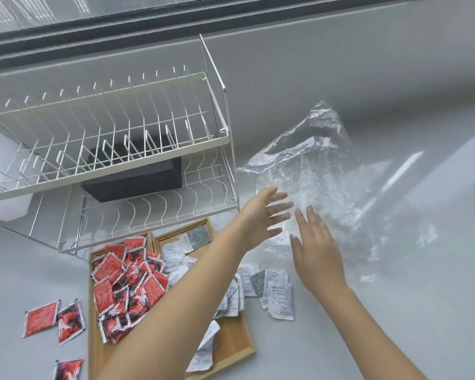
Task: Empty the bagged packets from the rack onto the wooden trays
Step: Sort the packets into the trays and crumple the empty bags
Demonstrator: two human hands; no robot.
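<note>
Both hands hover with fingers spread and gripping nothing: the left hand point(261, 215) and the right hand point(316, 248) sit side by side above the near edge of a crumpled clear plastic bag point(313, 171) that lies loose on the pale grey counter point(409, 297), to the right of the white wire two-tier dish rack point(115, 144). The bag looks empty, so the step in hand seems to be setting it aside. To do that well, the person should leave the bag clear of the trays and then gather the strays, since several packets have missed their mark.

Two shallow wooden trays lie side by side in front of the rack. The left wooden tray point(92, 341) carries a heap of red-and-black foil packets point(126, 283); three more red packets point(55, 319) lie on the counter to its left. The right wooden tray point(239, 341) carries white printed packets point(176, 256), partly hidden by the left forearm, and a cluster of spilled white packets point(272, 286) lies just beyond its right edge. A dark rectangular box point(137, 179) sits on the rack's lower tier; no bags show on the rack itself, though a pale shape at its left end is unclear.
</note>
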